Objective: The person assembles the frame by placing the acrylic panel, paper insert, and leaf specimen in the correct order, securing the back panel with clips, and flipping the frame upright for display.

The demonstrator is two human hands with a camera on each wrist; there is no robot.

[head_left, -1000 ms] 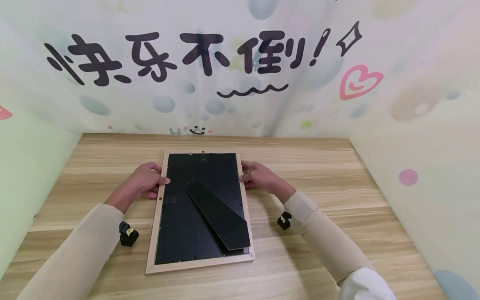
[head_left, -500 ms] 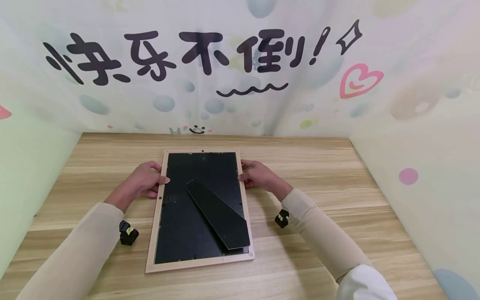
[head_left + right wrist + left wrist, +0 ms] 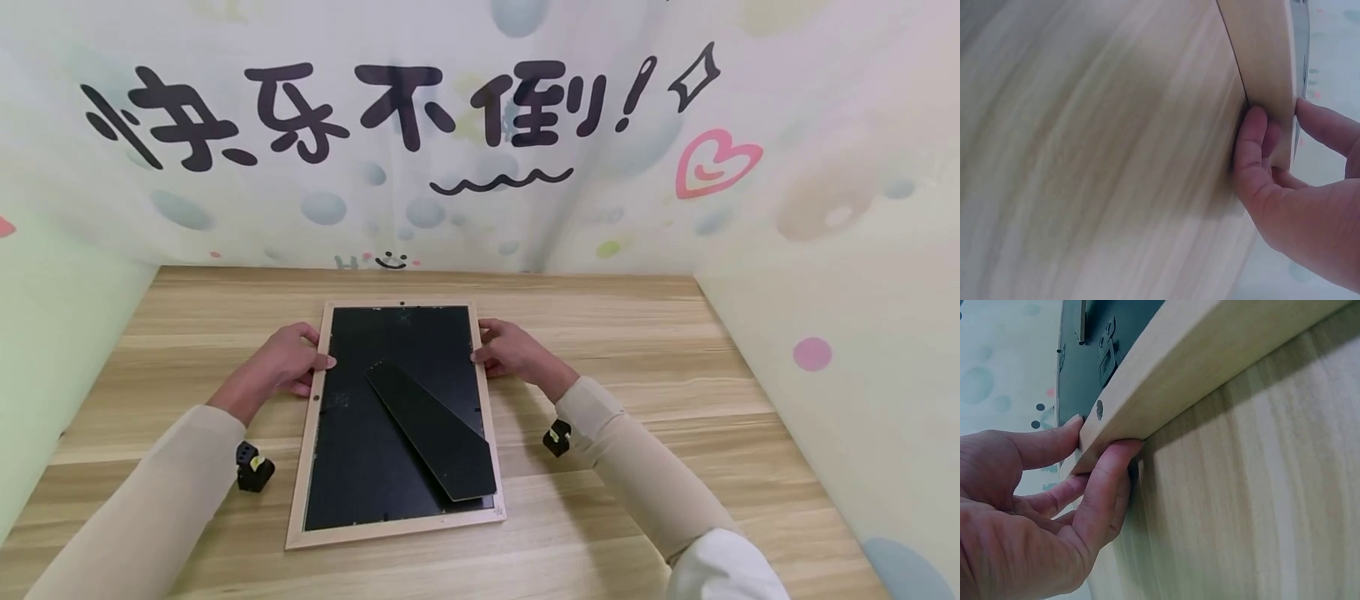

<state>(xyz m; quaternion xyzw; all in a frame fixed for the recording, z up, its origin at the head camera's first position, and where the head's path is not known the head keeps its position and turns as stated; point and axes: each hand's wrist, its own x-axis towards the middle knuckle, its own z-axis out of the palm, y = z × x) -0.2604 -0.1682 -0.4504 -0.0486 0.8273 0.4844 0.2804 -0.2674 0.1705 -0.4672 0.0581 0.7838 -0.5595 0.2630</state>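
In the head view, a rectangular black-backed picture frame with a pale wooden border [image 3: 360, 450] lies back side up on a light wood-grain table [image 3: 645, 350], a flat black tapering stand [image 3: 442, 442] slanting across its back, while the left hand [image 3: 292, 360] and the right hand [image 3: 516, 350] grip its two long sides near the far end. In the left wrist view, thumb and curled fingers pinch the border near a small dark round spot [image 3: 1100, 410]. In the right wrist view, bent fingers and thumb grasp the opposite side, though the thumb's reach over the top is hard to judge.
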